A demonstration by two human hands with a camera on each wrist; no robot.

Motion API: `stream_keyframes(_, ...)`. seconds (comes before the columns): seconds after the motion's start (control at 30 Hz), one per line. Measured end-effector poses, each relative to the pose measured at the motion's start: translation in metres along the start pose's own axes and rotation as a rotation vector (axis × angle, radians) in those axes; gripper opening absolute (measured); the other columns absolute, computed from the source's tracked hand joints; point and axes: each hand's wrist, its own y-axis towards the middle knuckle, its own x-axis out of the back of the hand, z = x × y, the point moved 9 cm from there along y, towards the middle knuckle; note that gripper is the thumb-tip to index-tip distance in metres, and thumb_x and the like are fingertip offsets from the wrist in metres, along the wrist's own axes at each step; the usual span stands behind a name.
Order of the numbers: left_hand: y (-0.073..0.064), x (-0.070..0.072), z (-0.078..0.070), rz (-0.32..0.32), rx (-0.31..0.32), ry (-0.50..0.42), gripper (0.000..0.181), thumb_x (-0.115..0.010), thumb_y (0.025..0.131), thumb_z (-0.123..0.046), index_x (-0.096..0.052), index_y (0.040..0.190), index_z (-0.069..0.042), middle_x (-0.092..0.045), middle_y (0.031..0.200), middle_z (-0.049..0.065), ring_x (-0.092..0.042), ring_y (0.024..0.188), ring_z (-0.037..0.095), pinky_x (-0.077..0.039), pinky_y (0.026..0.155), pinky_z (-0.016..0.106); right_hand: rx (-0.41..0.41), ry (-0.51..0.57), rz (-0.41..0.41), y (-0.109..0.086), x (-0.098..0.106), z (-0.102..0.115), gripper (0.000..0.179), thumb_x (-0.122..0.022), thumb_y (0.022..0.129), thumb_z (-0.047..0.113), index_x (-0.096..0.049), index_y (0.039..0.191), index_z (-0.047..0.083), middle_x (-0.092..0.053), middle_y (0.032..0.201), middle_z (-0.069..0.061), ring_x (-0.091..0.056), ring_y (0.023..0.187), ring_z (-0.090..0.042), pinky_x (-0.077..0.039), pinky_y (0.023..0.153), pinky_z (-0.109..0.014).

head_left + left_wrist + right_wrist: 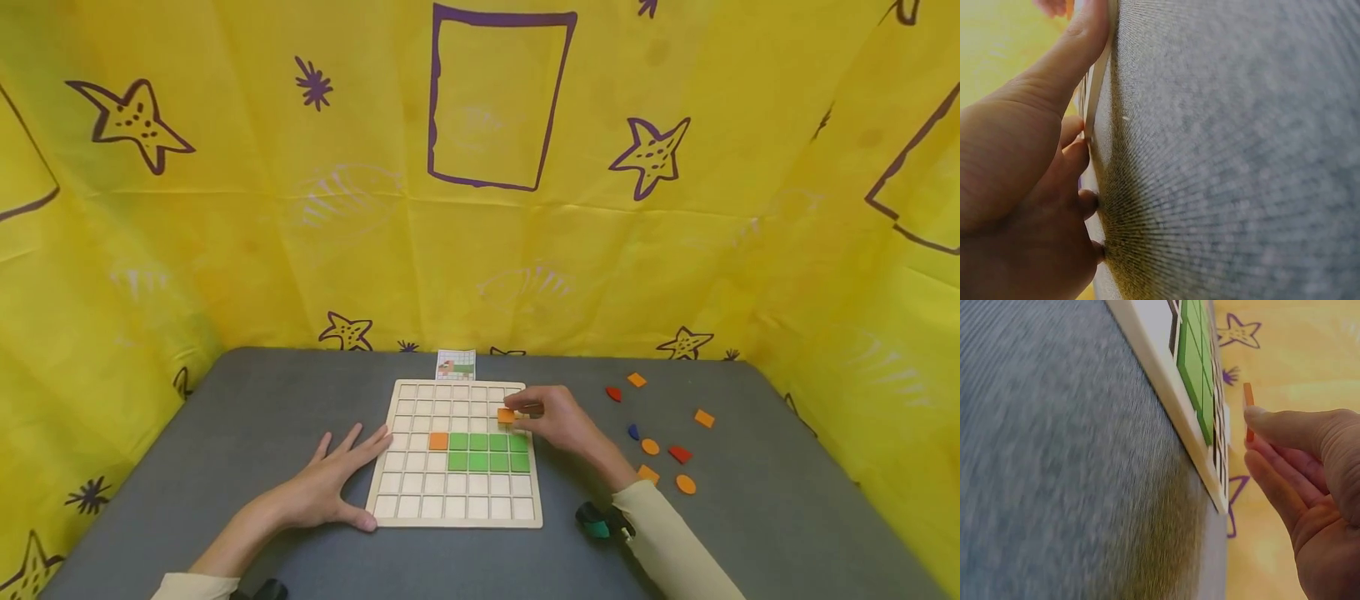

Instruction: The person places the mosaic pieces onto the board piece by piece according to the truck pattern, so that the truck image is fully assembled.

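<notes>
A pale wooden grid board [457, 522] lies on the grey table. Green square tiles [488, 452] fill two rows of cells toward its right side, and one orange square tile [438, 442] sits in the cell left of the upper green row. Between thumb and fingers my right hand [557, 419] pinches another orange square tile [506, 415], raised above the board's right part. In the right wrist view that tile [1249, 412] is seen edge-on, apart from the board. My left hand [318, 490] is spread at the board's left edge, thumb by the near left corner and fingertips touching the side.
A small printed card [456, 365] with a coloured grid picture lies behind the board. To the right, several loose pieces are scattered, among them an orange oval [686, 484], a red piece [680, 454] and a blue piece [633, 432]. A yellow patterned cloth [480, 250] hangs around the table.
</notes>
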Motion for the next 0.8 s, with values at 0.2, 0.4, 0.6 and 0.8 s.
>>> stream_keyframes(0.2,0.000,0.000,-0.001,0.004,0.003,-0.005,0.113,-0.084,0.064,-0.051,-0.029,0.155,-0.011,-0.018,0.162,0.011,0.001,0.146,0.048,0.014,0.106,0.068,0.021,0.022,0.007,0.008,-0.009,0.010,0.033,-0.078,0.081,0.003,-0.072,0.113,-0.001,-0.071,0.111,-0.011,-0.068,0.103,-0.028,-0.054,0.090,-0.038)
stream_keyframes(0.4,0.000,0.001,0.000,-0.002,0.001,-0.008,0.113,-0.084,0.064,-0.051,-0.029,0.155,-0.011,-0.019,0.162,0.013,0.001,0.146,0.049,0.014,0.106,0.068,0.019,0.043,0.014,0.017,-0.020,0.018,0.032,-0.077,0.081,-0.001,-0.071,0.112,-0.004,-0.071,0.110,-0.013,-0.068,0.103,-0.028,-0.054,0.090,-0.038)
stream_keyframes(0.6,0.000,0.000,0.000,-0.002,-0.005,-0.017,0.114,-0.084,0.064,-0.051,-0.029,0.155,-0.011,-0.019,0.162,0.013,0.002,0.145,0.050,0.015,0.106,0.067,0.019,0.036,0.018,0.027,-0.032,0.024,0.031,-0.076,0.082,0.000,-0.071,0.113,-0.003,-0.071,0.111,-0.012,-0.068,0.103,-0.026,-0.053,0.091,-0.038)
stream_keyframes(0.8,0.001,-0.001,0.001,0.014,0.023,-0.009,0.113,-0.085,0.064,-0.049,-0.029,0.156,-0.013,-0.018,0.163,0.009,0.002,0.146,0.047,0.015,0.107,0.067,0.009,0.035,0.056,0.036,-0.047,0.032,0.031,-0.075,0.084,0.002,-0.071,0.114,-0.003,-0.071,0.113,-0.011,-0.067,0.105,-0.025,-0.052,0.093,-0.037)
